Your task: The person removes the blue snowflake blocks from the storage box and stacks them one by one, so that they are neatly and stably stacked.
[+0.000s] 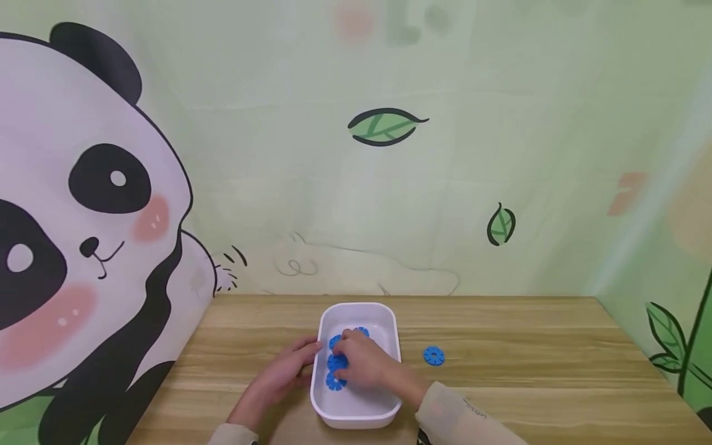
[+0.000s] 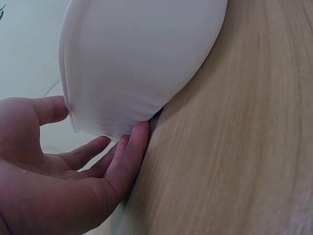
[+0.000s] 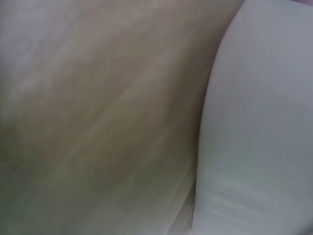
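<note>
A white plastic tub [image 1: 356, 420] stands on the wooden table with several blue notched discs [image 1: 336, 381] lying inside along its left part. My left hand [image 1: 285, 371] rests against the tub's left side; in the left wrist view its thumb [image 2: 53, 108] touches the rim, and the other fingers lie along the outer wall near the base. Reaching over the right wall, my right hand [image 1: 364, 360] has its thumb and fingers bent about a blue notched disc [image 1: 335, 363] in the tub. Parts of the discs are covered by that hand.
Another blue notched disc [image 1: 434, 356] lies on the wooden table [image 1: 528, 371] to the right of the tub. Behind the table hangs a pale green backdrop [image 1: 267, 154] printed with a panda and leaves. The right wrist view shows mostly blurred table and white tub wall [image 3: 254, 122].
</note>
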{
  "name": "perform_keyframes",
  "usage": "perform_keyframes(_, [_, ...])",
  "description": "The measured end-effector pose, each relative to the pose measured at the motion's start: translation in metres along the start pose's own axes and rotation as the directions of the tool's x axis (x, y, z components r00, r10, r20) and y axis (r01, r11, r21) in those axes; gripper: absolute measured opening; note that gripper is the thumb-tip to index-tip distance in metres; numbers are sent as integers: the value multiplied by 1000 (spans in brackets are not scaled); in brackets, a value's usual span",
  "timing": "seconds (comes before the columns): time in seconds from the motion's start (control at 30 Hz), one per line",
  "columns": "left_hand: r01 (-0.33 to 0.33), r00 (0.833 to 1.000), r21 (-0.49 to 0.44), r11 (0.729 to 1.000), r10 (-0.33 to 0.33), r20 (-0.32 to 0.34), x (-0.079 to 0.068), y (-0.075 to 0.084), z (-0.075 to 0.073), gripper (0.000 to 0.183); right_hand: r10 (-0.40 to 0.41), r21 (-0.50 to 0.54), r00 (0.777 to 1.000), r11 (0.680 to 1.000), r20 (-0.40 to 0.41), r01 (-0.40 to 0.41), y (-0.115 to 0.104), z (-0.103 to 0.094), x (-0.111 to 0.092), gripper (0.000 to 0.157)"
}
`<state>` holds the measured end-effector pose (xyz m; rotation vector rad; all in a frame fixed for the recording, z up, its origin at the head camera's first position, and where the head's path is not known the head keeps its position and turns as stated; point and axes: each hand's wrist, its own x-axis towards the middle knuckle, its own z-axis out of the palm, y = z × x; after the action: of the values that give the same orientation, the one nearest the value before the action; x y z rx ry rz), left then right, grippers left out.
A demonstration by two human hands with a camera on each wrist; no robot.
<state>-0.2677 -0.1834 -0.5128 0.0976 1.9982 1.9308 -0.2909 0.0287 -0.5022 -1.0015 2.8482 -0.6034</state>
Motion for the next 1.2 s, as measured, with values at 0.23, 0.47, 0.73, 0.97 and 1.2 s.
perform_keyframes(0.23, [6,1000,-12,1000,-6,6,0,0,0,66,-34,-24,999,999,-11,34,-2,0,-2,32])
perform_keyframes(0.47, [12,1000,-11,1000,-12,-5,1,-2,0,67,-20,-22,1000,1000,-12,20,-1,2,-1,33])
perform_keyframes(0.73, [9,1000,6,1000,-9,-8,1,-1,1,67,-7,1,1000,1000,-27,7,-1,1,-2,33])
perform_keyframes(0.97, [13,1000,2,1000,-13,-18,1,-1,0,68,18,35,999,999,-44,-16,-1,2,-4,36])
perform_keyframes(1.2, [17,999,12,1000,-16,-28,0,-2,1,65,5,89,999,996,-34,-2,-2,1,-2,38])
